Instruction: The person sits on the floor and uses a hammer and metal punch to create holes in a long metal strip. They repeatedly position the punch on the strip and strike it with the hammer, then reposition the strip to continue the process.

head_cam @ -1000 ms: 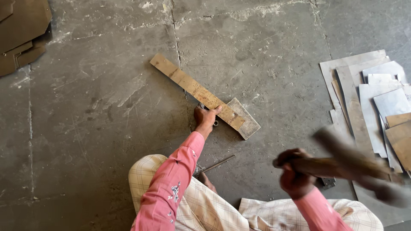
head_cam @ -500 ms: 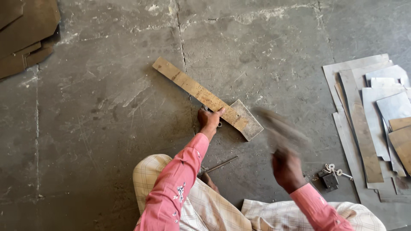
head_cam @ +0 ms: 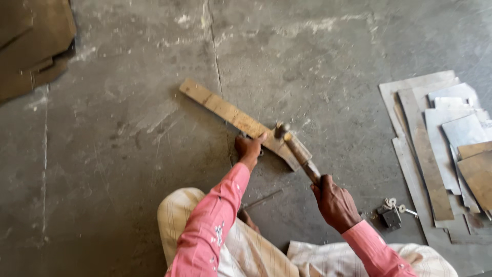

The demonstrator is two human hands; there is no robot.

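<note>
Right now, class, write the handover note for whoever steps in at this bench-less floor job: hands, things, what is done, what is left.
Left hand: pressing down the long flat tan metal strip on the grey concrete floor.
Right hand: gripping the wooden-handled hammer, its head down on the strip beside the left fingers.
Done: hammer head rests on the strip.
Left: cannot tell how much hammering remains.
Nearby: stacked grey metal sheets, small padlock with keys.

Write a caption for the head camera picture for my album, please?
Right hand brings hammer down on metal strip that left hand steadies.
</note>
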